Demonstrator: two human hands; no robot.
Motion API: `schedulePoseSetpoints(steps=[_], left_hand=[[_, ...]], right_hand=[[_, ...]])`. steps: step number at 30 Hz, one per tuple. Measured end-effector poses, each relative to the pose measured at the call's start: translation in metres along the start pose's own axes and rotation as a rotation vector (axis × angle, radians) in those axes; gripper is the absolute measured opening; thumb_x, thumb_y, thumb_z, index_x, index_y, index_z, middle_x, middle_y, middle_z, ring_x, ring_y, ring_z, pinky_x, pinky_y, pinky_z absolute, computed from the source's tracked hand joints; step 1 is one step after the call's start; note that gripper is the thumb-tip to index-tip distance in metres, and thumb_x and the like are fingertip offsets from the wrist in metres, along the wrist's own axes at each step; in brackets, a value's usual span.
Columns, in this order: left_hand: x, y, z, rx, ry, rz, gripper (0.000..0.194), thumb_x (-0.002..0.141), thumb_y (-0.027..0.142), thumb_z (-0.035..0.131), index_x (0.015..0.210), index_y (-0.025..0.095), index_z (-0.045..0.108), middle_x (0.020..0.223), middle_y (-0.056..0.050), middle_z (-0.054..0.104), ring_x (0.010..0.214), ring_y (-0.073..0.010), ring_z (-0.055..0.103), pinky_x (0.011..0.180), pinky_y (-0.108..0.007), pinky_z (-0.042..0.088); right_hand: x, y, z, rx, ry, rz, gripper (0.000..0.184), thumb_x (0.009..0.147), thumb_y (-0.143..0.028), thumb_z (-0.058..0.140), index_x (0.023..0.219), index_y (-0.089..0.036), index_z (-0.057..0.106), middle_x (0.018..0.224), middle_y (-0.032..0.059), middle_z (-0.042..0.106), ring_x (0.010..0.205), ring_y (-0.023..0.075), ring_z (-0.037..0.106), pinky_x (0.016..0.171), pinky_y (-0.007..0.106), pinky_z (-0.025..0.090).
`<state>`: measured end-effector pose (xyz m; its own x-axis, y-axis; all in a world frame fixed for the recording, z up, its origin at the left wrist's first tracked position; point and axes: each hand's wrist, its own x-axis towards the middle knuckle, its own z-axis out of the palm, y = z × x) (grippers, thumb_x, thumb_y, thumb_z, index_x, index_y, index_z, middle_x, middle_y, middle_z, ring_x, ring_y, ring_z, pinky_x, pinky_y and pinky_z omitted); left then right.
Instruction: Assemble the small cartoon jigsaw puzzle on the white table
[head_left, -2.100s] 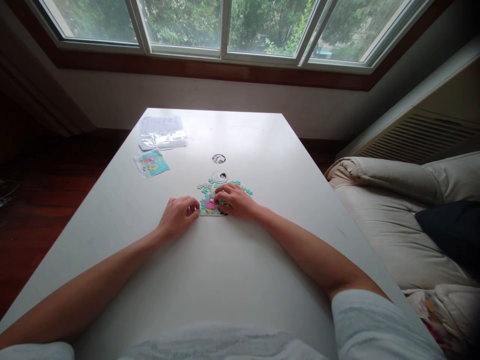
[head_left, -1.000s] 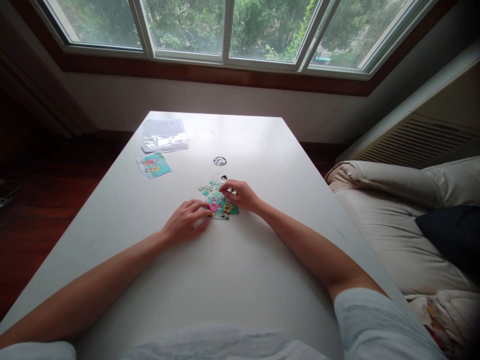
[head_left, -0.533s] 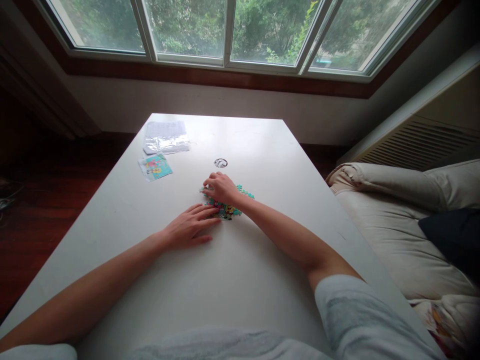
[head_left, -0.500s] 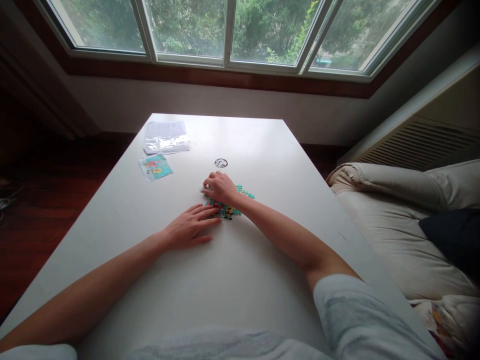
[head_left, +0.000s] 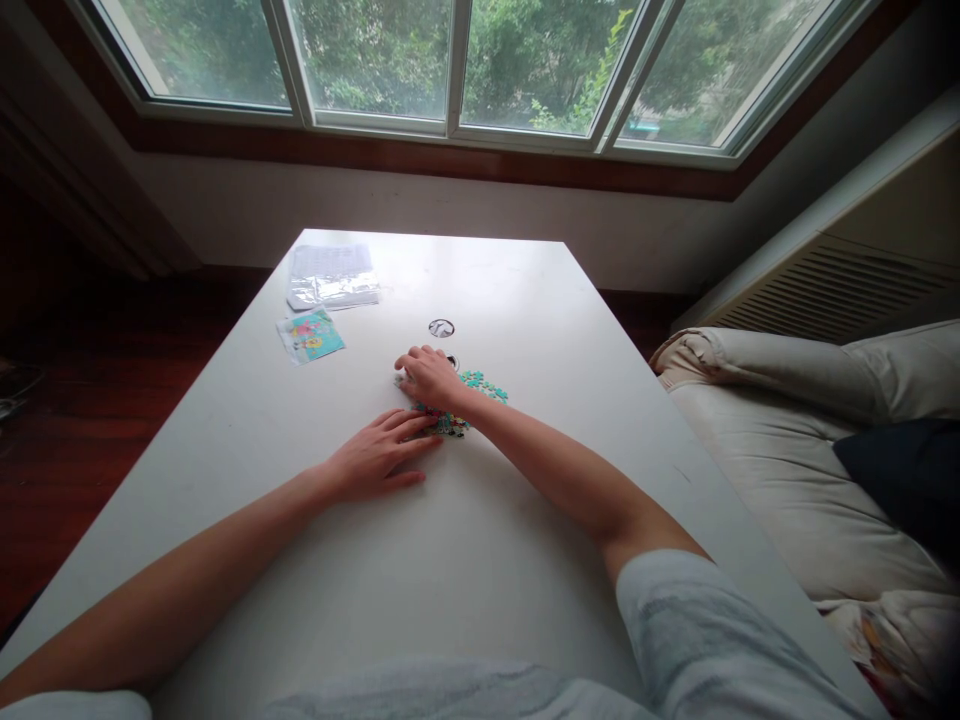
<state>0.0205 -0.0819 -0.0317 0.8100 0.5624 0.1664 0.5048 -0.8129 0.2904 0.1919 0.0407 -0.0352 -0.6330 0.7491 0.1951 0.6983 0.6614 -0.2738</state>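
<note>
A partly joined jigsaw puzzle with colourful cartoon figures lies on the white table. My left hand rests flat over its left part, fingers stretched out. Beyond it, my right hand reaches across the puzzle with its fingers curled down at the far left side, where a few loose pieces show. Whatever its fingertips may hold is hidden. Loose green puzzle pieces are spread to the right of my right wrist. The right hand and forearm cover much of the puzzle.
Past my right hand lie a round black-and-white disc and another round item, partly covered. A small printed picture and a clear plastic sleeve with paper lie at the far left. A beige sofa stands right of the table.
My left hand has moved right onto the puzzle and flattened out. My right hand went to the far side, then swung left across the loose pieces, slightly further left in the last half second.
</note>
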Motion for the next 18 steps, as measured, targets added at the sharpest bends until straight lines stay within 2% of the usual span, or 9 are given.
schedulePoseSetpoints(steps=[5, 8, 15, 18], left_hand=[[0.002, -0.002, 0.0, -0.041, 0.025, -0.01, 0.055, 0.097, 0.047, 0.057, 0.149, 0.034, 0.05, 0.158, -0.007, 0.045, 0.143, -0.0325, 0.042, 0.12, -0.052, 0.033], [0.002, -0.002, -0.001, -0.047, 0.018, -0.015, 0.055, 0.097, 0.047, 0.057, 0.15, 0.034, 0.049, 0.159, -0.007, 0.044, 0.143, -0.032, 0.042, 0.122, -0.052, 0.031], [0.004, 0.001, -0.006, -0.038, -0.034, 0.0, 0.06, 0.098, 0.05, 0.055, 0.154, 0.036, 0.042, 0.162, -0.005, 0.039, 0.148, -0.0313, 0.037, 0.124, -0.052, 0.024], [0.004, 0.002, -0.007, -0.036, -0.049, 0.005, 0.063, 0.098, 0.051, 0.054, 0.157, 0.034, 0.038, 0.163, -0.005, 0.037, 0.15, -0.0305, 0.034, 0.125, -0.051, 0.021]], right_hand=[[0.003, 0.006, -0.002, -0.027, -0.035, 0.001, 0.016, 0.095, -0.026, 0.059, 0.106, -0.023, 0.071, 0.112, 0.0101, 0.065, 0.108, 0.0274, 0.051, 0.091, 0.04, 0.037], [0.004, 0.009, -0.004, -0.037, -0.047, -0.01, 0.017, 0.096, -0.025, 0.057, 0.108, -0.022, 0.068, 0.115, 0.0108, 0.064, 0.109, 0.0275, 0.051, 0.09, 0.039, 0.038], [0.007, 0.011, -0.007, -0.023, -0.119, -0.081, 0.017, 0.098, -0.021, 0.051, 0.107, -0.021, 0.064, 0.116, 0.0118, 0.061, 0.107, 0.027, 0.051, 0.09, 0.039, 0.038], [0.009, 0.013, -0.005, -0.007, -0.109, -0.106, 0.017, 0.097, -0.021, 0.052, 0.108, -0.021, 0.064, 0.116, 0.011, 0.061, 0.106, 0.0266, 0.052, 0.091, 0.038, 0.038]])
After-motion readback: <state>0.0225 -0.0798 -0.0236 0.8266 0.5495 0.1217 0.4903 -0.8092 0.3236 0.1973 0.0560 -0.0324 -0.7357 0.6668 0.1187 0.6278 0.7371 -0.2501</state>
